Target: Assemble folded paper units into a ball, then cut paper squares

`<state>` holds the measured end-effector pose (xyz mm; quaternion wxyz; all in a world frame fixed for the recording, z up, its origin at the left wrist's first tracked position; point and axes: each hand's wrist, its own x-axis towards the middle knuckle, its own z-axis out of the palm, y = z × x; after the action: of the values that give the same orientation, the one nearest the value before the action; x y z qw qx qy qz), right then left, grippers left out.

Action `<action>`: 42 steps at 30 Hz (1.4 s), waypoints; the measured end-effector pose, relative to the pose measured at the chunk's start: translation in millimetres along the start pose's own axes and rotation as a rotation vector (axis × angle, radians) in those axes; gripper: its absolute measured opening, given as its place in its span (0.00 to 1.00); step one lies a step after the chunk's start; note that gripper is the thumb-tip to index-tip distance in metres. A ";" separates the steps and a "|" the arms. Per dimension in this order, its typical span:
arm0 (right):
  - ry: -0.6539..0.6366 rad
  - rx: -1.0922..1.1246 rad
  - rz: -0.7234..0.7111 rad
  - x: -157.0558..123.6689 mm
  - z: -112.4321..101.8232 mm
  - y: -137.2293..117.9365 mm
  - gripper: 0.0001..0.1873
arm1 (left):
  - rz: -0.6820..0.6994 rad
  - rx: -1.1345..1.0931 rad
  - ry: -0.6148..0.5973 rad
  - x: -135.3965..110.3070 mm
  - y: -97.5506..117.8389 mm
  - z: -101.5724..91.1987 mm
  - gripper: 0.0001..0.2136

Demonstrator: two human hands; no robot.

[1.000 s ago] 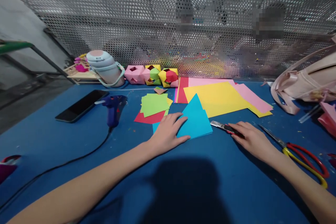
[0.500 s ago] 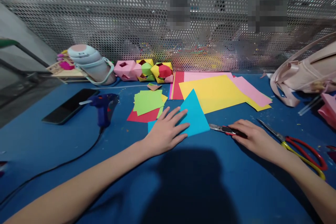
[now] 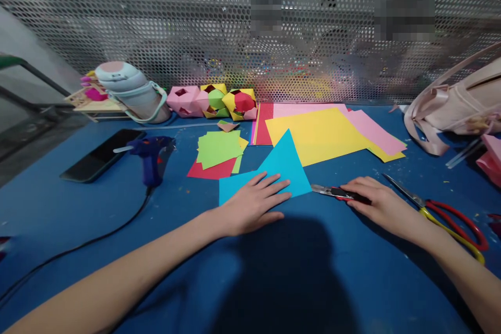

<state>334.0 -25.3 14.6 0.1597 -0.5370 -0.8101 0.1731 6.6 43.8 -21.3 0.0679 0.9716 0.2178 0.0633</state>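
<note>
My left hand (image 3: pixel 256 206) lies flat with fingers spread on a folded sheet of bright blue paper (image 3: pixel 287 162), which has a triangular flap pointing away from me. To the right, my right hand (image 3: pixel 371 198) is closed around the handle of a utility knife (image 3: pixel 336 192). The knife rests low over the table, its metal tip pointing left and close to the paper's right corner. Beside my right hand lie scissors (image 3: pixel 430 209) with red and yellow handles. Behind the blue paper is a large yellow sheet (image 3: pixel 317 133).
Left are green squares (image 3: pixel 219 148) on red paper (image 3: pixel 211 168), a blue glue gun (image 3: pixel 152 159) with a cord, a phone (image 3: pixel 104 156) and a bottle (image 3: pixel 133 94). Folded paper shapes (image 3: pixel 213 100) stand by the perforated metal panel (image 3: pixel 188 21). A pale bag (image 3: pixel 465 104) sits right.
My left hand has slid slightly toward me and right across the blue paper, uncovering more of its left part. My right hand and the knife have stayed nearly still.
</note>
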 end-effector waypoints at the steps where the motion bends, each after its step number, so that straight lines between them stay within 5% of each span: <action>1: 0.000 0.001 0.002 -0.1 0.0 -0.3 0.15 | -0.002 0.001 -0.011 0.2 0.1 -0.9 0.21; 42: -0.073 0.075 0.062 -5.8 3.4 -18.4 0.14 | -0.009 0.002 -0.043 1.2 -0.7 -1.3 0.23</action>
<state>319.7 -37.7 19.4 0.1448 -0.5486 -0.7913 0.2276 7.2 45.0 -20.0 0.0720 0.9718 0.2205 0.0420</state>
